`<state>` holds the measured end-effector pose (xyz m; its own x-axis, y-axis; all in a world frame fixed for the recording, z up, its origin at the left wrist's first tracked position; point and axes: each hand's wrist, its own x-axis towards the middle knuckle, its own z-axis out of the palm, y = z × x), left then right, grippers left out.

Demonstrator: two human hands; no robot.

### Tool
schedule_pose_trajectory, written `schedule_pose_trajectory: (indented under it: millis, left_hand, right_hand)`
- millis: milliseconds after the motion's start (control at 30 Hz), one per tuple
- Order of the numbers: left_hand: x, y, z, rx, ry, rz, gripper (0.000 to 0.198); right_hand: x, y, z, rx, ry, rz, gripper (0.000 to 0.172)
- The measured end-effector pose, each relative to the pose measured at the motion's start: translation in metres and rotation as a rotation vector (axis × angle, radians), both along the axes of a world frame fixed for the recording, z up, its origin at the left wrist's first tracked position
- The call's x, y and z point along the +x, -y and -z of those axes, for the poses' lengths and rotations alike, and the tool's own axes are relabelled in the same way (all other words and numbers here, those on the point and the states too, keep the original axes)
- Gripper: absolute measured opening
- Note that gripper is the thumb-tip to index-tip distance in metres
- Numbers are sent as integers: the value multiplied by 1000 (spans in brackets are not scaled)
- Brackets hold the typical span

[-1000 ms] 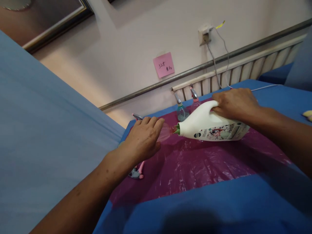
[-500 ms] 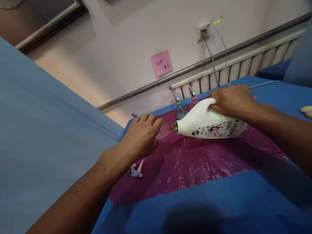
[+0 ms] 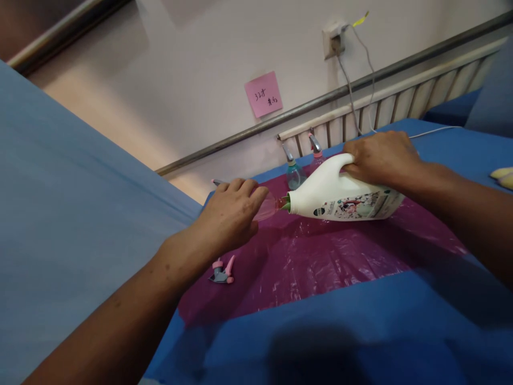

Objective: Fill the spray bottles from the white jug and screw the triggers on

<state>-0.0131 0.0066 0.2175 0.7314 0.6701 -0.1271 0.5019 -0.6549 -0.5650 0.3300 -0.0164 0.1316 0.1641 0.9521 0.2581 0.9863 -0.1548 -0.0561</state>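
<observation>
White jug (image 3: 320, 195) is held tipped nearly flat at approx. 3 o'clock of the view, mouth turned to 9, printed label (image 3: 356, 206) facing 6. Its handle (image 3: 340, 162) is gripped from above by the R hand (image 3: 379, 155), w/ fingers closed round it. A green spout (image 3: 286, 202) is seen at the jug's mouth, lined up w/ the neck of a clear pink btl (image 3: 266, 207), which is also held on its side, nr centre. The btl is gripped by the L hand (image 3: 230, 214), its fingers curled over the body; the base is hidden. Whether liquid is being passed can't be told. A purple plastic sheet (image 3: 320, 251) is spread below, on a blue-covered surface (image 3: 236, 342); whether the sheet is touched by the jug can't be told. At approx. 7–8 o'clock of the btl, a loose grey-and-pink spray head (image 3: 223, 271) is left on the sheet. At approx. 1–2 o'clock of the btl, a teal spray btl (image 3: 295, 177) is stood upright, w/ a pink spray btl (image 3: 317, 159) just beside, partly hidden by the jug. A pink note (image 3: 263, 95) is stuck to the wall at 12.
</observation>
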Motion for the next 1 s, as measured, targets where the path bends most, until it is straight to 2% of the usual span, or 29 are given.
schedule_pose_trajectory:
  millis: [200, 567, 1000]
  left_hand:
    - [2, -1, -2, -16, 34, -1, 63]
    - [7, 1, -7, 20, -1, 25, 63]
    - [11, -5, -9, 69, 5, 114, 62]
  right_hand:
    - [-1, 3, -1, 19, -29, 15, 45]
    - [-2, -1, 1, 26, 43, 35, 43]
    - [-1, -1, 0, 20, 49, 49, 45]
